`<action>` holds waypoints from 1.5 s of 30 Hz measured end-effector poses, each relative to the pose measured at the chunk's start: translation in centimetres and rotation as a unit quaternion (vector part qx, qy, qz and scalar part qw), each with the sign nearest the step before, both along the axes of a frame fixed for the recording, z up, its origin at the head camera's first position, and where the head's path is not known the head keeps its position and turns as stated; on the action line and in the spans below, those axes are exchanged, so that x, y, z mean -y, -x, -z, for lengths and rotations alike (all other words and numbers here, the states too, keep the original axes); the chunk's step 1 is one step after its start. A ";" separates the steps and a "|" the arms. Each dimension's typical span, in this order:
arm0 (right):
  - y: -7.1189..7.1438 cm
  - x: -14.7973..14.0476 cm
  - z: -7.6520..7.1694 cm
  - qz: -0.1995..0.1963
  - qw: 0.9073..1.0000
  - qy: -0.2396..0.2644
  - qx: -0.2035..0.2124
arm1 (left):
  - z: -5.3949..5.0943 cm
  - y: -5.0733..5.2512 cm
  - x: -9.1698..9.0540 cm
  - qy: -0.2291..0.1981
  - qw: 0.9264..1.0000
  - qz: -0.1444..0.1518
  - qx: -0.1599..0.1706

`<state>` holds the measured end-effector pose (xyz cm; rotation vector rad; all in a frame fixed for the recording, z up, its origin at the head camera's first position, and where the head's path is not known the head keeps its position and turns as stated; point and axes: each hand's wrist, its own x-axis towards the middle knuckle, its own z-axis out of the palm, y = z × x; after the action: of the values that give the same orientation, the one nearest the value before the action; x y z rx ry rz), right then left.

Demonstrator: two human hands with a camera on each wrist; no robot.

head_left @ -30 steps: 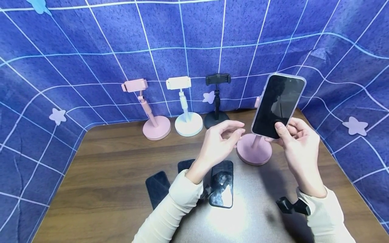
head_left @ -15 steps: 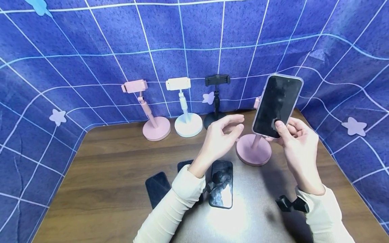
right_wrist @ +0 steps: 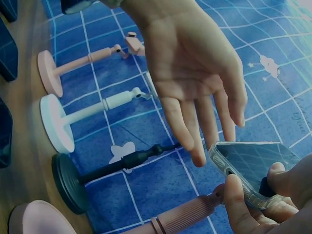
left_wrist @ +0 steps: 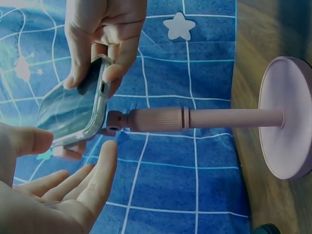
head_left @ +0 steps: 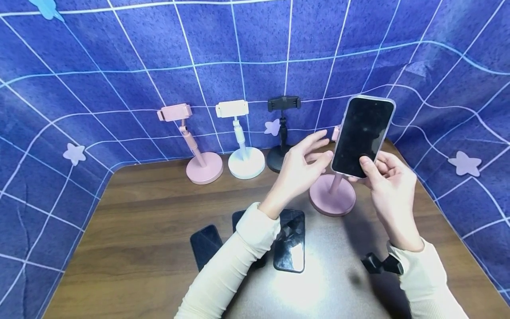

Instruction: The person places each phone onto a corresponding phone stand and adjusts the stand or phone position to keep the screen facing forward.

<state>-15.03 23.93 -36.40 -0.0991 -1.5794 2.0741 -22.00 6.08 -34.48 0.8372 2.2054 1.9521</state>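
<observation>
A smartphone (head_left: 364, 133) in a clear case stands tilted in front of the clamp of the right-hand pink phone stand (head_left: 332, 195). My right hand (head_left: 392, 190) pinches its lower right corner, thumb on the dark screen. From the left, my left hand (head_left: 300, 166) reaches to the phone's other edge with fingers loosely extended. In the left wrist view the left thumb (left_wrist: 34, 141) lies at the phone's edge; whether it touches cannot be told. The phone hides most of the pink clamp (left_wrist: 70, 150), so its hold on the phone is unclear.
At the back of the wooden table (head_left: 131, 221) stand a pink stand (head_left: 204, 168), a white stand (head_left: 246, 163) and a black stand (head_left: 275, 158). Phones lie in front: one at left (head_left: 205, 243), one partly under the left sleeve, one at right (head_left: 290, 241). Blue cloth (head_left: 159, 44) hangs behind.
My left hand has moved right and slightly up, closer to the phone's left edge. The phone in my right hand has shifted slightly left.
</observation>
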 end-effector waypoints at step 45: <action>0.6 -0.1 0.3 0.075 0.996 -0.046 -0.013 | -0.8 2.3 -3.9 -0.006 0.992 -0.100 -0.075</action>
<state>-15.59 24.07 -36.68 -0.1517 -1.5984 1.8784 -24.34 10.02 -33.70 0.8175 2.4535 2.0524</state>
